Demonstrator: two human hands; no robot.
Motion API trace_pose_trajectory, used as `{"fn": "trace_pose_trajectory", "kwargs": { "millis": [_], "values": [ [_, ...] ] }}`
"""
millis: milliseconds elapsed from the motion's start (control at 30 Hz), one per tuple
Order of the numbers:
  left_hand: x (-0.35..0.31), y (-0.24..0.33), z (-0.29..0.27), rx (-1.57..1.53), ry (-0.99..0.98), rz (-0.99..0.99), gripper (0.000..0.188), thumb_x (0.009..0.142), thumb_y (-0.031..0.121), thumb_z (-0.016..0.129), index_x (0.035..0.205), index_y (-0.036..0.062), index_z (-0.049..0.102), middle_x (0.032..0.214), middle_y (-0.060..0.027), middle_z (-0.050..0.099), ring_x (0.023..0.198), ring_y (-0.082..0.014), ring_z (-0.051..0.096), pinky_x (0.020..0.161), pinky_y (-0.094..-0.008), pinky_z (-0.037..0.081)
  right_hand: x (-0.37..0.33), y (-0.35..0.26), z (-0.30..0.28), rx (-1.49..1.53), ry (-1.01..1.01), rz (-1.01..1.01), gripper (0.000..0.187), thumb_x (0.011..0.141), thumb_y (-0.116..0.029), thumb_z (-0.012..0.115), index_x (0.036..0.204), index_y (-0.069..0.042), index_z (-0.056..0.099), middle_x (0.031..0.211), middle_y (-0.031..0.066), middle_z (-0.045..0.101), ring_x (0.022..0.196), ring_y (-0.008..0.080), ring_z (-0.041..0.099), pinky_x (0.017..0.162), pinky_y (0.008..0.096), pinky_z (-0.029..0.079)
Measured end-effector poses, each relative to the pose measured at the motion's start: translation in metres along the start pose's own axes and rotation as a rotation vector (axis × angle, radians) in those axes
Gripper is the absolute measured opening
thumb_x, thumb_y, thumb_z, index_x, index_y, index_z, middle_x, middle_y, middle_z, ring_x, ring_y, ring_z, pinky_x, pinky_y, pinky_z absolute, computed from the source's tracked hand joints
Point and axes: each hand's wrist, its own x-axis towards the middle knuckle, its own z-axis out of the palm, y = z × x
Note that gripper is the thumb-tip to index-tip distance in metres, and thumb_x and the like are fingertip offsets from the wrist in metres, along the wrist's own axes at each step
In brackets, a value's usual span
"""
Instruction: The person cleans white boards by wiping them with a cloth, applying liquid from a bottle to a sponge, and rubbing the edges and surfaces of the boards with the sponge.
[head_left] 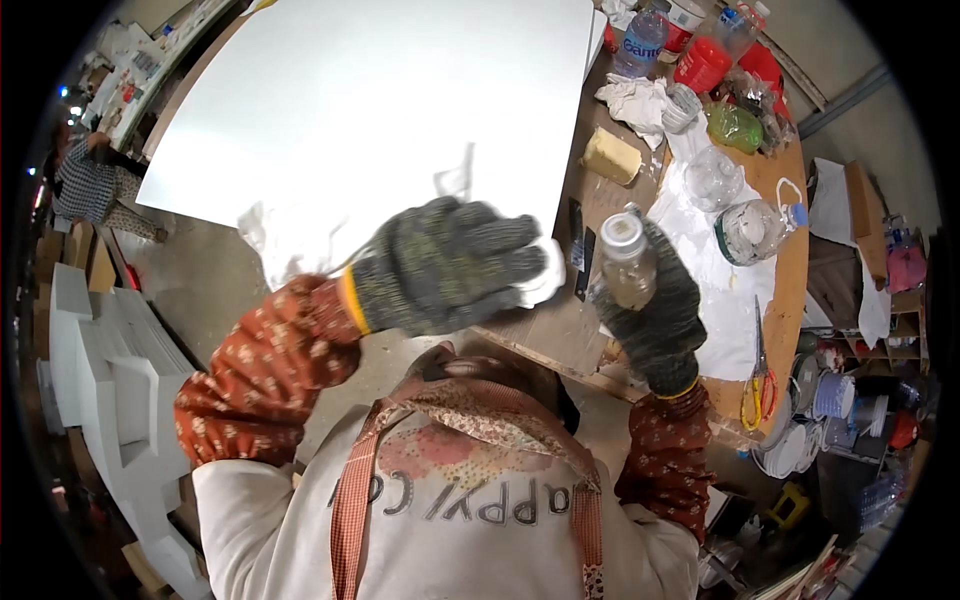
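Note:
My left hand [450,265], in a dark grey knitted glove with a yellow cuff edge, is over the near edge of a large white board [380,110]. Its fingers are bent over a crumpled white cloth [545,275], which shows past the fingertips; the palm side is hidden. More white cloth [285,245] hangs out beyond the wrist. In a matching glove, my right hand [660,325] grips a small clear plastic bottle [630,280] with a white cap, held upright above the table. How full the bottle is I cannot tell.
On the wooden table [790,270] are a yellowish block [612,156], a black utility knife [585,262], yellow-handled scissors [760,385] and a white sheet [735,330]. Several plastic bottles and a white-filled jug [752,232] stand at the right. Another person [95,190] is at far left.

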Motion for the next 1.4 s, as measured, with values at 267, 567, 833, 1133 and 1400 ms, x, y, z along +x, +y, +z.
{"fn": "trace_pose_trajectory", "kwargs": {
  "millis": [267,567,833,1133,1400],
  "values": [
    [-0.003,-0.008,-0.039,0.001,-0.077,-0.002,0.039,0.09,0.029,0.056,0.118,0.0024,0.06,0.129,-0.0182,0.057,0.106,-0.0264,0.062,0.086,-0.0384,0.049,-0.024,0.029,-0.03,-0.164,0.198,0.189,0.078,0.066,-0.02,0.085,0.131,-0.002,0.044,0.118,0.0153,0.061,0.106,0.0268,0.061,0.093,0.0387,0.049],
    [-0.009,-0.028,-0.035,0.092,-0.072,0.073,0.041,0.089,0.019,0.061,0.128,0.0072,0.055,0.138,-0.0152,0.05,0.122,-0.0273,0.054,0.098,-0.0425,0.044,-0.04,0.085,-0.038,0.253,0.5,0.39,0.088,0.063,-0.022,0.086,0.134,-0.002,0.037,0.125,0.0147,0.054,0.116,0.0261,0.053,0.1,0.0381,0.044],
    [0.024,0.036,-0.032,0.022,-0.209,-0.303,0.039,0.091,0.022,0.06,0.128,0.01,0.056,0.139,-0.0108,0.05,0.13,-0.0251,0.047,0.107,-0.0406,0.036,-0.022,0.137,-0.042,-0.228,0.636,0.301,0.093,0.059,-0.027,0.089,0.133,-0.001,0.04,0.124,0.0147,0.054,0.117,0.0285,0.052,0.104,0.0385,0.04],
    [0.013,0.021,-0.032,0.101,-0.097,-0.14,0.049,0.081,0.022,0.066,0.128,0.0091,0.057,0.134,-0.0166,0.054,0.118,-0.0307,0.056,0.091,-0.0417,0.049,-0.022,0.226,-0.042,-0.347,0.884,0.44,0.102,0.055,-0.045,0.089,0.133,0.0,0.04,0.128,0.0181,0.052,0.116,0.0333,0.053,0.099,0.0431,0.043],
    [0.058,-0.037,-0.018,0.129,-0.12,0.11,0.037,0.085,0.022,0.062,0.12,0.0103,0.058,0.138,-0.0163,0.049,0.12,-0.0332,0.055,0.079,-0.0393,0.052,-0.021,0.186,-0.032,-0.306,0.715,0.459,0.095,0.06,-0.029,0.089,0.135,-0.003,0.037,0.128,0.0166,0.051,0.118,0.0325,0.051,0.101,0.0437,0.041]
  ]
}}
